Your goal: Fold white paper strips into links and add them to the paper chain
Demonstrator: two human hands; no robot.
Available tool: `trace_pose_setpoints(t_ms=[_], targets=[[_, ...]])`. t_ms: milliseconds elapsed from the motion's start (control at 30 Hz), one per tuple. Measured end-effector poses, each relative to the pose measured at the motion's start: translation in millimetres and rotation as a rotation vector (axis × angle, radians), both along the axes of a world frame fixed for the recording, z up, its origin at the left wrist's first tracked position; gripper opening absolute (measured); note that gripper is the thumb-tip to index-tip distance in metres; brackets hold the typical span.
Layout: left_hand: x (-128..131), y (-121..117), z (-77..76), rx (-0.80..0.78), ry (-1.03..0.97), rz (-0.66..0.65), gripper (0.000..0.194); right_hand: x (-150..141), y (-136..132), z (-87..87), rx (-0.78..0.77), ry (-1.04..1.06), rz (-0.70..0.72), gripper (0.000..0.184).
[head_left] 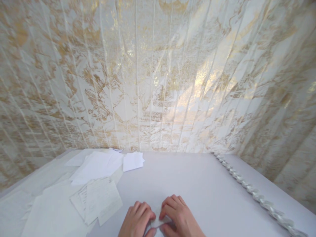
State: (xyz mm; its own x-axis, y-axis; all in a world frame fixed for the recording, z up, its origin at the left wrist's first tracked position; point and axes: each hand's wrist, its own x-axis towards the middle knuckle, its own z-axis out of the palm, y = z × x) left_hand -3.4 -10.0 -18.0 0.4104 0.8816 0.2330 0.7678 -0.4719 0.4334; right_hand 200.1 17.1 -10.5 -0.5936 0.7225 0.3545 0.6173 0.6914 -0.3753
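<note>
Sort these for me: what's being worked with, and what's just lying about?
In hand:
- small piece of paper, between left hand and right hand

Lying about:
- white sheets
- small paper stack
- papers with writing
- silvery braided-looking strip

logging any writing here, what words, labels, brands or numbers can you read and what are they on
No text can be read.
Small sheets at the left: rows of dark marks, too blurred to read.
Patterned curtain: gold and brown print, no readable words.
Folded paper between the hands: no legible writing.
</note>
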Motion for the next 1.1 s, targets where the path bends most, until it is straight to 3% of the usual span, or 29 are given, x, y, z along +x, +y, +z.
trace_pose_setpoints(t_ms=[100, 200, 400, 900, 1100], targets=[[0, 0, 4.0, 0.061, 0.025, 0.000, 0.004, 3, 0, 5.0, -0.088, 0.067, -0.021, 0.019], [3, 0, 7.3, 0.095, 0.025, 0.053, 0.014, 4, 0, 9.0, -0.154, 0.113, -0.094, 0.018], [11, 4, 4.4, 0.077, -0.039, 0.167, 0.013, 1, 3, 11.3, -0.222, 0.170, -0.233, 0.019], [17, 4, 11.9, 0.066, 0.053, 0.207, 0.012, -8, 5, 21.7, -0.232, 0.037, -0.286, 0.019], [14, 5, 13.4, -0.001, -0.028, 0.184, 0.012, -5, 5, 18.9, -0.238, 0.074, -0.208, 0.026]])
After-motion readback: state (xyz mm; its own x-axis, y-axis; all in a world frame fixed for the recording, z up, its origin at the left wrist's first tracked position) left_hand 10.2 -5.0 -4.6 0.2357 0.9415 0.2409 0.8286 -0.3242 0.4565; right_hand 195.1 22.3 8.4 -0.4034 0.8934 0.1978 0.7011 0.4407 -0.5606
